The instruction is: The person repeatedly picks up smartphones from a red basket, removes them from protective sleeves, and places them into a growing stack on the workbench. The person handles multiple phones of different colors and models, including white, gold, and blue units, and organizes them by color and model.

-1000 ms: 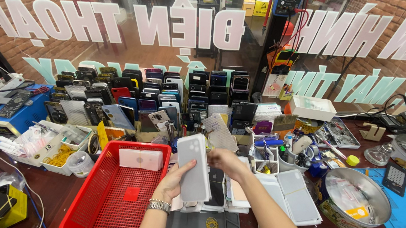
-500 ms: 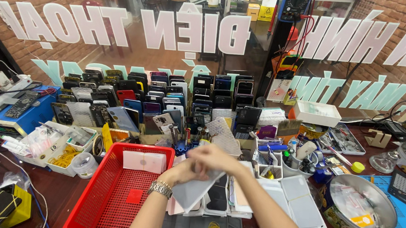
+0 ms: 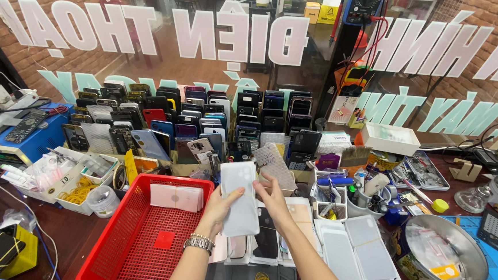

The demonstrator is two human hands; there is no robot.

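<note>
A white phone back cover [image 3: 239, 198] is held upright between both hands above the desk [image 3: 76, 236]. The left hand [image 3: 220, 208] is closed on the cover's lower left edge, with the thumb laid across its face, and a metal watch [image 3: 199, 243] is worn at that wrist. The right hand [image 3: 271, 194] is set against the cover's right edge, its fingers curled around it. Just left of the left hand a red mesh basket [image 3: 138, 248] is seen, with a white card [image 3: 176, 197] lying in it. Directly beneath the hands, flat phone panels [image 3: 266, 239] are stacked on the desk, and further white panels [image 3: 363, 251] lie to the right of the right hand. Beyond the hands, rows of upright phones [image 3: 204, 123] are ranged. A round metal tin [image 3: 443, 256] stands well to the right.
</note>
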